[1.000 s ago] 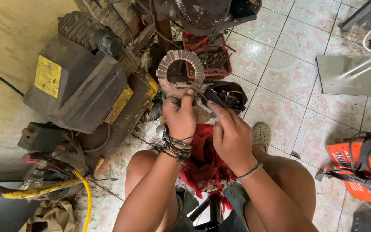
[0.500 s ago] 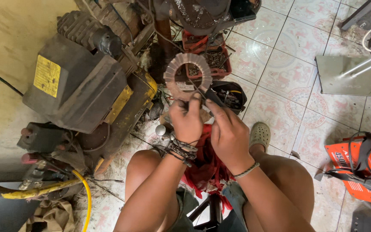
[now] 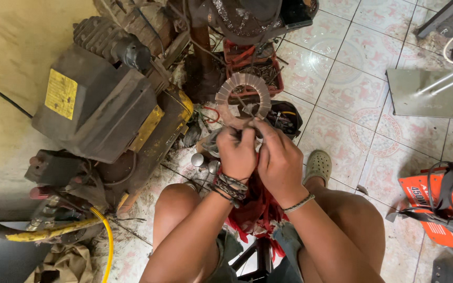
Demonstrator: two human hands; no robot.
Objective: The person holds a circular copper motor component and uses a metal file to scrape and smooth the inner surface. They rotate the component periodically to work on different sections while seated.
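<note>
Both hands are right up at the middle of the frame, working close together. The left hand point(image 3: 237, 152) is curled tight, fingers pinched narrow on the lower edge of the ring-shaped slotted metal core point(image 3: 243, 99), which stands just above the knuckles. The right hand point(image 3: 279, 160) is closed in beside it, touching it, fingertips pressed to the same lower rim; whether it grips a thin wire or tool there, I cannot tell. How far along? The ring's slots look bare, with no windings in view, so the job looks early. Out from there: a red tray of small parts point(image 3: 252, 65) behind the ring, a grimy grey-and-yellow machine point(image 3: 98, 112) at left, an orange welder point(image 3: 444, 202) at lower right, patterned floor tiles point(image 3: 363, 89) beneath.
</note>
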